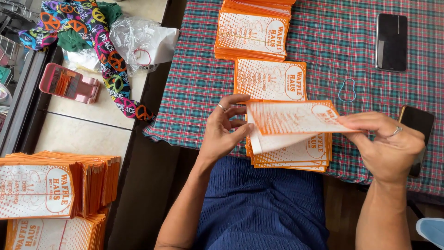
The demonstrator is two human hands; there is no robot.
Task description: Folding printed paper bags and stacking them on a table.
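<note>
My right hand (pixel 388 143) pinches the right edge of an orange-and-white paper bag (pixel 291 119) and lifts it off the stack of the same bags (pixel 296 155) at the table's near edge. My left hand (pixel 224 132) touches the left end of the lifted bags, fingers spread along their edge, a ring on one finger. Behind it lies a second stack (pixel 270 79), and a third stack (pixel 252 34) lies farther back, all on the plaid tablecloth (pixel 194 88).
A black phone (pixel 391 41) and a blue rubber band (pixel 347 90) lie at the right; another phone (pixel 416 121) sits behind my right hand. Left, on the floor: large bag piles (pixel 55 190), a pink box (pixel 69 83), patterned cloth (pixel 106 51), a clear plastic bag (pixel 138 41).
</note>
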